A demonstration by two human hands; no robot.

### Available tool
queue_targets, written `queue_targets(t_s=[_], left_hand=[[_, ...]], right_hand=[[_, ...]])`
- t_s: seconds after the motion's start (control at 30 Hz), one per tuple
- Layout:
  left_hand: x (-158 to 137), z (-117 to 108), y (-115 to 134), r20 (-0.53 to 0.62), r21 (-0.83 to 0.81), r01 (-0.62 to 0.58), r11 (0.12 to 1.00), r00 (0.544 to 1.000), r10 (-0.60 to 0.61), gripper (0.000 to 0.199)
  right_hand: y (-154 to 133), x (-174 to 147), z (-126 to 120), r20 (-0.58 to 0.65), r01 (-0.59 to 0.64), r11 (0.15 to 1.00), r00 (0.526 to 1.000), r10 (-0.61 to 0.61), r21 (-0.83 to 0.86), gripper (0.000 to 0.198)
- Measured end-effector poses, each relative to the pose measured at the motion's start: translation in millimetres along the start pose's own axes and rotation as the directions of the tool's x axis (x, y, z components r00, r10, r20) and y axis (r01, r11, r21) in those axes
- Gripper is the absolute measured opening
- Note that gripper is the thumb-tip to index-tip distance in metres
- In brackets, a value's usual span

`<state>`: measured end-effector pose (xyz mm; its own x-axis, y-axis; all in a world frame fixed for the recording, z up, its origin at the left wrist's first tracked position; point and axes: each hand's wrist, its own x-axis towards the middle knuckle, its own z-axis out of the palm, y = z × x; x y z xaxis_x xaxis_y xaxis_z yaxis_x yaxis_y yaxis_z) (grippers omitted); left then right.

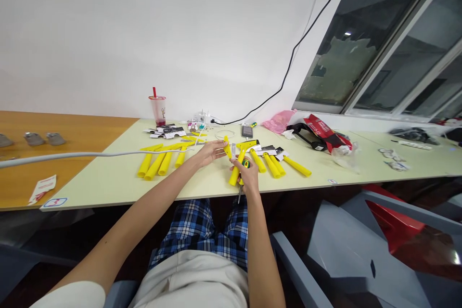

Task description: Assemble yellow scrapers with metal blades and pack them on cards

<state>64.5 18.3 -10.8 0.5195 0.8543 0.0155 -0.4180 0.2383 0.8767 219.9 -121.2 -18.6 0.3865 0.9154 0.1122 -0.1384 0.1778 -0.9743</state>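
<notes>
My left hand (212, 152) pinches a small yellow plastic piece (227, 147) between thumb and fingers. Right beside it stands a thin metal blade (233, 150), close to my right fingertips. My right hand (250, 174) is closed round a yellow-and-black screwdriver (246, 163), its shaft pointing down toward my lap. The same hand also steadies a yellow scraper handle (235, 173) with a wide T-shaped head. Several more yellow scraper handles (154, 166) lie left of my hands, and others (296, 166) lie to the right, some with black-and-white cards (269, 150).
A cup with a red straw (158, 110) stands at the back left. Behind my hands are a power strip (202, 118) and a phone-like device (247, 131). A grey cable (101, 154) crosses the left side. A red-and-black bag (321, 132) lies right.
</notes>
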Motion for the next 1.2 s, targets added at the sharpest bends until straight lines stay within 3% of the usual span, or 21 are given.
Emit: queue_targets(t_s=[0.23,0.4,0.6,0.8,1.1,1.2], left_hand=[[-3,3,-3,0.063,0.053,0.03,0.998,0.997,-0.033,0.026],[-6,4,-7,0.094,0.098,0.067,0.993,0.993,-0.076,0.032],[-6,3,-6,0.041,0.096,0.06,0.994,0.997,-0.065,0.034],[-3,3,-3,-0.011,0.0,0.003,1.0,1.0,-0.003,0.025],[-14,14,9,0.087,-0.175,-0.061,0.983,0.993,0.078,0.023],[-14,13,14,0.02,-0.272,-0.11,0.956,0.993,0.119,0.021]], right_hand=[[-1,-1,1,0.015,-0.011,1.0,1.0,0.011,-0.015,0.056],[-3,-2,0,0.052,-0.004,0.999,0.999,0.007,-0.044,0.049],[-5,-4,0,0.071,-0.014,0.999,0.997,0.017,-0.043,0.052],[-3,-2,-1,0.08,-0.012,1.0,0.997,0.01,0.022,0.053],[-2,2,-6,0.115,-0.052,0.98,0.993,0.03,0.19,0.056],[-5,1,-7,0.113,-0.008,0.974,0.993,-0.018,0.226,0.058]])
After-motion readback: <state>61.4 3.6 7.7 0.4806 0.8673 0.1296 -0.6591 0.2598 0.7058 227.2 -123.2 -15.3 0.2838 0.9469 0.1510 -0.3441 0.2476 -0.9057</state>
